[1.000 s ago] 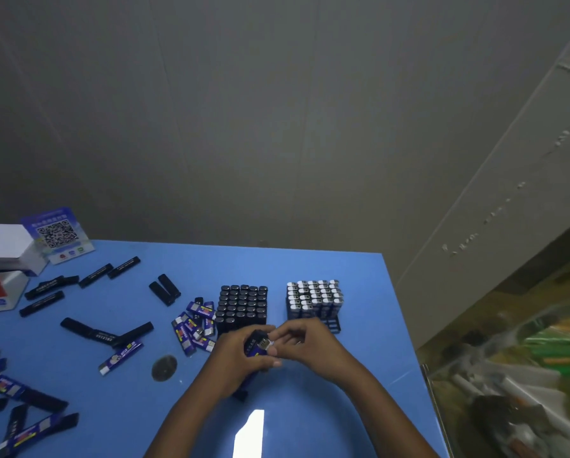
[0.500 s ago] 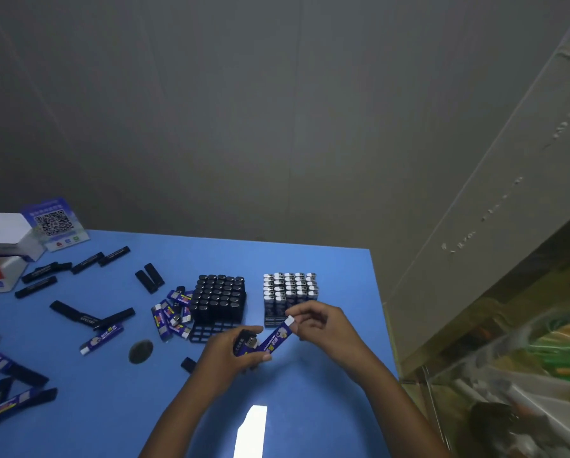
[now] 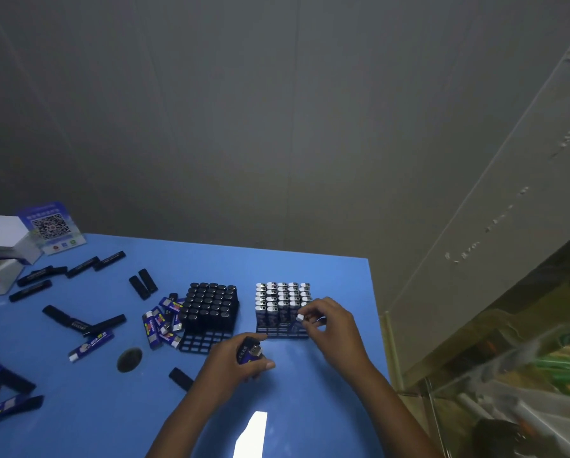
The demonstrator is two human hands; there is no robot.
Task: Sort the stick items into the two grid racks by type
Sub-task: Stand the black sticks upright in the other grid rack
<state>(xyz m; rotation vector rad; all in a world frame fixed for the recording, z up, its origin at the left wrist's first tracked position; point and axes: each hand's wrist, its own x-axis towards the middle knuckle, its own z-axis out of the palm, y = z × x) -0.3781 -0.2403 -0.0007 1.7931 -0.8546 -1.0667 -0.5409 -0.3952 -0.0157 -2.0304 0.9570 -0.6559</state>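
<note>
On the blue tabletop (image 3: 310,391), two black plastic grid racks are seen side by side. The left rack (image 3: 207,338) is packed with black stick items standing upright, its near rows of cells bare. The right rack (image 3: 282,330) is filled with blue-bodied, silver-capped stick items (image 3: 278,299).

A blue stick with a white end (image 3: 299,318) is pinched by the curled fingers of the right hand (image 3: 329,328), right at the near right corner of the right rack; whether its tip is already in a cell cannot be told. A small bundle of dark sticks (image 3: 249,352) is gripped in the left hand (image 3: 234,365), fingers wrapped round it, just in front of the two racks.

Loose blue sticks (image 3: 159,320) are heaped against the left rack's left side. Long black sticks (image 3: 78,322) are scattered farther left. A dark round disc (image 3: 129,359) lies flat nearby. A white box (image 3: 4,239) and a QR-code card (image 3: 50,226) are stood at the far left edge.
</note>
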